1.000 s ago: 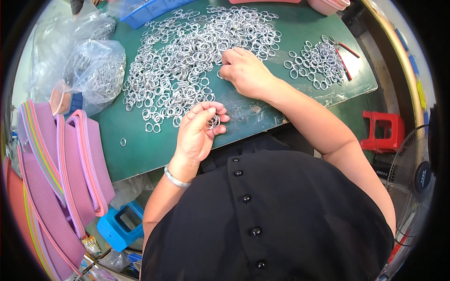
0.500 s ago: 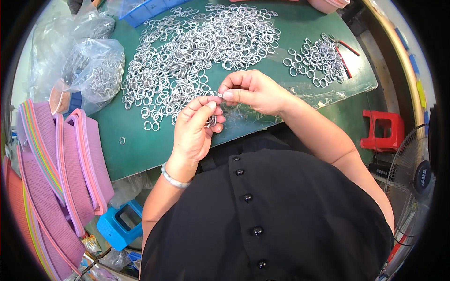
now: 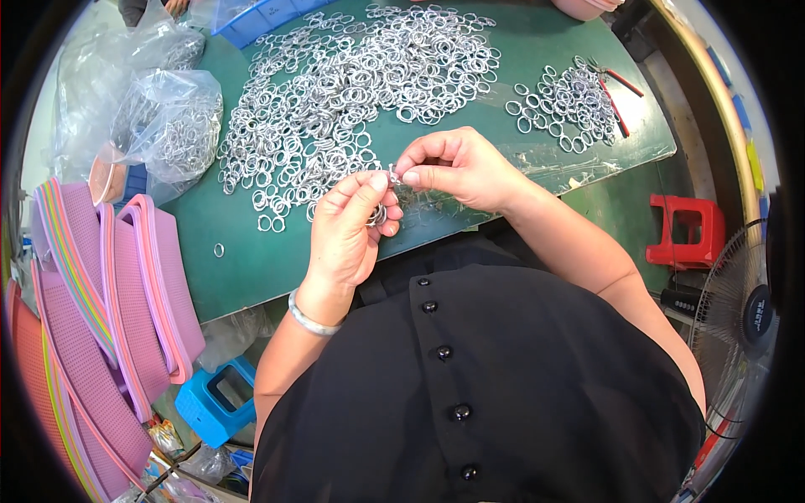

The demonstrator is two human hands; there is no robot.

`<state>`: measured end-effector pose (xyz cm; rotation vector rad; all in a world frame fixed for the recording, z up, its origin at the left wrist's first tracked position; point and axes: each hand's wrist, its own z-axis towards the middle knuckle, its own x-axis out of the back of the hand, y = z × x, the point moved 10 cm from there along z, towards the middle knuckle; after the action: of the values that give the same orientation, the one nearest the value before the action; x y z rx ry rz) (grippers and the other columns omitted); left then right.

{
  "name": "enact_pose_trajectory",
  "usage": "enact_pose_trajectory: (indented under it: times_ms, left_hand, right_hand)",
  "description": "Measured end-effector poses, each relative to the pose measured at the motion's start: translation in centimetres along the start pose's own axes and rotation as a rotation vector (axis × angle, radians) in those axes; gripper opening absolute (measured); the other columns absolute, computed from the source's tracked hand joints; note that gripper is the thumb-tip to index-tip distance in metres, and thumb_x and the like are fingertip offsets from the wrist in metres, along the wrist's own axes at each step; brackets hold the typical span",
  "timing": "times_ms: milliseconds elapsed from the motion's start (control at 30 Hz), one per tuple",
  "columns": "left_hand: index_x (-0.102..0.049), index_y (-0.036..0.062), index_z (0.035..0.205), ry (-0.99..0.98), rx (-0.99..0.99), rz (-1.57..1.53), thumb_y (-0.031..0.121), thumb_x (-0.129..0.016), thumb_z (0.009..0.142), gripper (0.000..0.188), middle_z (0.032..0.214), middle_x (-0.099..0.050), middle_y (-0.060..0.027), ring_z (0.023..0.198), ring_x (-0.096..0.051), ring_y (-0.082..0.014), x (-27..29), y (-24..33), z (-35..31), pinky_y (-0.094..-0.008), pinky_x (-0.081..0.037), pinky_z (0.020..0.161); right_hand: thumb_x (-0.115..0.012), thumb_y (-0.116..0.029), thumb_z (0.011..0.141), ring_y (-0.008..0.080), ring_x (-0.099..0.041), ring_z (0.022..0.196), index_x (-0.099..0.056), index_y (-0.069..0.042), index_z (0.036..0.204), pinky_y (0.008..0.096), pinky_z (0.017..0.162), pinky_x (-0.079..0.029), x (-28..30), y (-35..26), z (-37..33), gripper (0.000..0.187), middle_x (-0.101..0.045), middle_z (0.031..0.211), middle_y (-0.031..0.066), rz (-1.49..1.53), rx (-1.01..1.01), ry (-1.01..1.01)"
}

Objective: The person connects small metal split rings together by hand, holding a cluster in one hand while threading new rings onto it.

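My left hand [image 3: 345, 220] is closed, with silvery metal rings [image 3: 377, 215] tucked in its curled fingers. Its thumb and index fingertip meet at a tiny metal piece [image 3: 392, 176]; fingertips partly cover it, so its exact shape is unclear. From the other side, my right hand [image 3: 465, 172] pinches the same spot between thumb and forefinger. Both hands are held above the near edge of the green table [image 3: 251, 289]. Just beyond them spreads a large heap of silvery metal rings [image 3: 360, 92].
A smaller ring pile [image 3: 570, 109] lies at right beside red-handled pliers [image 3: 619, 109]. One ring [image 3: 219, 250] sits alone at left. Plastic bags [image 3: 180, 126], a blue crate [image 3: 268, 17] and purple baskets [image 3: 159, 285] stand leftward. A red stool [image 3: 708, 235] and fan [image 3: 755, 310] are right.
My right fingertips have shifted slightly, and more of the small metal piece shows between the hands. At the upper left, a person's hand has come further into view.
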<state>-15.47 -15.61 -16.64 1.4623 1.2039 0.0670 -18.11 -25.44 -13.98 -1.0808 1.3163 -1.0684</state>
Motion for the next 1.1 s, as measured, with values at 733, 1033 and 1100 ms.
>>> enact_pose_trajectory:
  times_ms: [733, 1033, 1100]
  left_hand:
    - [-0.058, 0.0039, 0.088, -0.033, 0.007, -0.003, 0.012, -0.054, 0.084, 0.01, 0.072, -0.058, -0.0033, 0.062, -0.055, -0.0097, 0.5, -0.6, 0.5, -0.0196, -0.043, 0.051]
    - [-0.052, 0.0015, 0.103, -0.027, -0.064, 0.059, 0.002, -0.054, 0.081, 0.022, 0.085, -0.059, -0.0052, 0.07, -0.055, -0.0098, 0.2, -0.1, 0.5, -0.0201, -0.046, 0.06]
    - [-0.052, 0.0012, 0.104, -0.037, -0.066, 0.062, 0.002, -0.054, 0.081, 0.023, 0.086, -0.058, -0.0055, 0.071, -0.055, -0.0101, 0.2, -0.2, 0.5, -0.02, -0.046, 0.061]
  right_hand:
    - [-0.056, 0.004, 0.077, 0.0107, -0.055, 0.082, -0.046, 0.0, 0.106, 0.0234, 0.074, -0.045, -0.6, -3.1, -1.6, 0.032, -0.057, 0.089, 0.0052, -0.443, 0.353, 0.096]
    - [-0.05, 0.01, 0.077, 0.0131, -0.055, 0.089, -0.044, 0.001, 0.111, 0.0261, 0.08, -0.044, 0.0, -2.0, -1.5, 0.036, -0.056, 0.095, 0.008, -0.101, 0.321, 0.087]
    - [-0.049, 0.01, 0.077, 0.0131, -0.054, 0.089, -0.044, 0.001, 0.111, 0.026, 0.081, -0.044, 0.3, -1.8, -1.5, 0.035, -0.056, 0.095, 0.0081, -0.069, 0.305, 0.09]
